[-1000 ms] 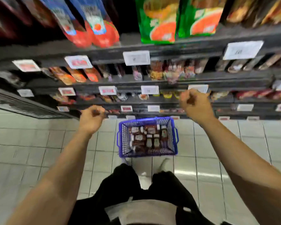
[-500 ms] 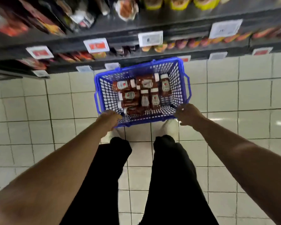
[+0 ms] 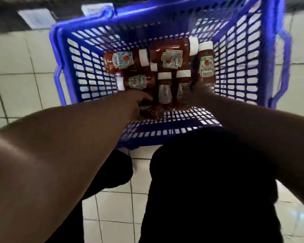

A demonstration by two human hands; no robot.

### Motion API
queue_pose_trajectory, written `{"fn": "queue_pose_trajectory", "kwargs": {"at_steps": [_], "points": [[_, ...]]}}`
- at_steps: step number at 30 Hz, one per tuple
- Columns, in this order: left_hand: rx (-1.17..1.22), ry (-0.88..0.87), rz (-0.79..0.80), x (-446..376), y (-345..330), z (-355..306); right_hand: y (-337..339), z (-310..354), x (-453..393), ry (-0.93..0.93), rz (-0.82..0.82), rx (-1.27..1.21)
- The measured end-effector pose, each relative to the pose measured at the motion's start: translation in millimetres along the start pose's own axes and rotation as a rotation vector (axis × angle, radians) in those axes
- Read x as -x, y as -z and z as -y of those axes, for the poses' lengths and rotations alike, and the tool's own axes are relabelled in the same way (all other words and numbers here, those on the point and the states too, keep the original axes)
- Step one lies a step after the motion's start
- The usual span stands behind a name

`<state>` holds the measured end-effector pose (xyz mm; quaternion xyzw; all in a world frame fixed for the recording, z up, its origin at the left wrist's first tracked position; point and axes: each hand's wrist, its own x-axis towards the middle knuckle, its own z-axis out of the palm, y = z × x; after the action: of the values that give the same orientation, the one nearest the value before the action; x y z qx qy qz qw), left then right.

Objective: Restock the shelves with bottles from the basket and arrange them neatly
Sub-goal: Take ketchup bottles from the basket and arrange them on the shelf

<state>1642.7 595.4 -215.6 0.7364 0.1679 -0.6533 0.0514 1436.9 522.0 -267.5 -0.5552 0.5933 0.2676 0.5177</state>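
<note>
We crouch over blue basket (image 3: pixel 167 20) on floor: ketchup bottles (image 3: pixel 171 58) lie flat, easy pick. Left hand (image 3: pixel 139 104) at 7 o'clock and right hand (image 3: pixel 198 92) at 5 o'clock reach among bottles; whether either grip has closed, cannot tell.

Dim, flat light over the whole view, and the forearms and black trousers (image 3: pixel 209 181) sat in deep shadow. A pale sheen lay on the floor tiles (image 3: pixel 302 220) at lower right. Motion blur smeared the right hand (image 3: pixel 198 95) and the shelf edge (image 3: pixel 16 16) up top. Wide-angle bending bowed the blue basket (image 3: pixel 277 50) walls outward, while the bottle labels (image 3: pixel 123 59) stayed roughly readable.
</note>
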Motion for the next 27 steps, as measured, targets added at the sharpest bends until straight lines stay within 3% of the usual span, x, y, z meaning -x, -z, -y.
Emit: {"fn": "queue_pose_trajectory", "kwargs": {"at_steps": [3, 6, 8, 14, 17, 19, 23, 27], "points": [[-0.091, -0.006, 0.000, -31.8, -15.2, -0.2, -23.2, 2.5, -22.8, 0.013, -0.050, -0.005], [-0.070, -0.118, -0.068, -61.0, -29.8, 5.4, -33.5, -2.7, -34.9, -0.024, -0.151, -0.041], [-0.072, -0.195, -0.106, -66.8, -31.4, 9.5, -32.3, -3.9, -36.7, -0.035, -0.136, -0.049], [0.009, -0.148, 0.039, -32.8, 2.2, 33.2, -5.6, -8.5, 11.5, -0.053, -0.053, -0.261], [0.179, -0.015, 0.120, 20.0, 28.8, 35.3, 20.9, -9.0, 64.7, -0.007, -0.048, -0.315], [0.216, -0.036, 0.196, 65.4, 37.7, 41.8, 41.6, -7.7, 113.4, 0.003, -0.063, -0.457], [0.576, -0.234, 0.550, 190.5, 46.3, 60.9, 80.4, 4.4, 235.3, 0.113, 0.028, -0.963], [0.474, -0.524, 0.822, 352.2, 60.9, 69.1, 130.3, 35.2, 378.0, 0.266, 0.115, -1.215]]}}
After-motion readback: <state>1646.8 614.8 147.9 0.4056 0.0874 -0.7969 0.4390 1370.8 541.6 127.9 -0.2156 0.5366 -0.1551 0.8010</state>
